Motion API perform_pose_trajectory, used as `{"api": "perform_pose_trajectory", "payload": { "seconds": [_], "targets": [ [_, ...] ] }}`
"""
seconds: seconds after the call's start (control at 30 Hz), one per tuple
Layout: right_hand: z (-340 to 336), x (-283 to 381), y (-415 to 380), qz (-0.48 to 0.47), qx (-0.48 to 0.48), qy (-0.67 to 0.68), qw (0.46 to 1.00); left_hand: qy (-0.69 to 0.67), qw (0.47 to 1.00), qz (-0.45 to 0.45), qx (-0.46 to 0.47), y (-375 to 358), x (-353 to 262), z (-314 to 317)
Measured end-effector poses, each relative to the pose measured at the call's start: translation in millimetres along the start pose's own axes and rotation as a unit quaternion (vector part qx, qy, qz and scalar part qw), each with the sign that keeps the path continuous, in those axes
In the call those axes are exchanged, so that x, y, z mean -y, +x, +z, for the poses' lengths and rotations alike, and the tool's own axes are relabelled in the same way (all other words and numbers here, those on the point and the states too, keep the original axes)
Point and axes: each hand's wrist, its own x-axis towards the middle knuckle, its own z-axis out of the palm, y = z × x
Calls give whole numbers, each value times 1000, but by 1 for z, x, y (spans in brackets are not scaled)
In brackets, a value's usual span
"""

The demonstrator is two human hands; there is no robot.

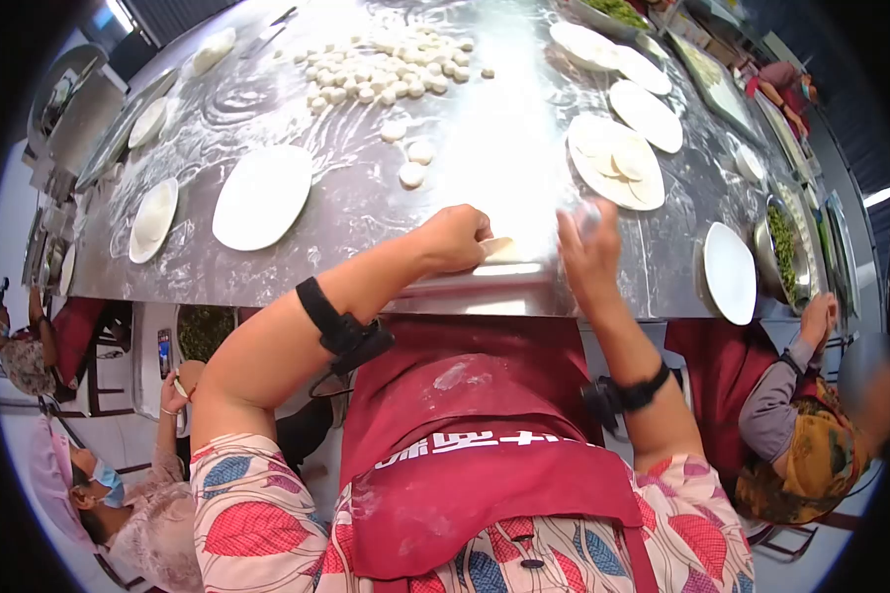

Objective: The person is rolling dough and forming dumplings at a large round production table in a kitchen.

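My left hand [453, 238] is closed at the near edge of the metal table, pinching a thin, pale dough wrapper [500, 246]. To its right, my right hand [590, 259] is raised slightly blurred over the edge, its fingers curled around a pale thing too smeared to name. Beyond that hand, a white plate [583, 181] bears several flat round wrappers [615, 158]. Three small dough pieces [412, 175] lie ahead of my left hand. Farther back is a large spread of floured dough pieces [386, 69].
The floured metal table [356, 188] carries a white plate [262, 198] at left and another white plate [730, 274] at right. A bowl of chopped greens [781, 247] stands far right. People sit at both sides; one person's hand [817, 318] is near the right edge.
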Motion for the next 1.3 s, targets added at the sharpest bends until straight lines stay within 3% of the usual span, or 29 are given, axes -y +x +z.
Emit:
{"api": "perform_pose_trajectory", "payload": {
  "seconds": [0.03,0.13,0.23,0.37,0.43,0.5,0.63,0.67,0.77,0.87,0.97,1.03,1.1,1.23,1.3],
  "targets": [
    [11,-2,19,-39,-3,-34,999,19,999,-4,-27,5,-1,1],
    [35,3,50,-7,8,-26,1000,51,994,-5,-93,25,2,2],
    [13,12,29,-6,19,-33,999,70,997,28,-2,25,-2,-6],
    [-22,24,-29,122,45,50,990,-10,1000,12,12,20,16,-7],
    [-9,13,-16,61,28,37,997,-40,998,0,56,12,14,-8],
    [7,4,17,-20,8,-29,999,0,1000,23,3,15,10,-4],
    [32,1,44,-31,4,-31,999,51,996,18,-67,31,4,0],
    [32,1,47,-37,4,-32,999,15,1000,-4,-27,28,-2,-3],
    [-2,7,5,17,23,-18,999,94,993,63,-20,31,12,3],
    [-16,13,-21,75,37,47,995,15,999,37,-15,23,23,2],
    [10,3,13,5,14,42,999,32,998,40,-28,13,30,0],
    [33,-8,42,-102,-20,-48,993,48,997,53,-43,24,20,0],
    [36,0,48,-72,-21,-71,995,36,997,39,-52,29,11,-3],
    [2,9,7,-63,-32,-45,996,54,996,67,20,29,1,-4],
    [-15,17,-24,16,-1,6,1000,36,997,71,2,29,17,-7]
  ]
}}
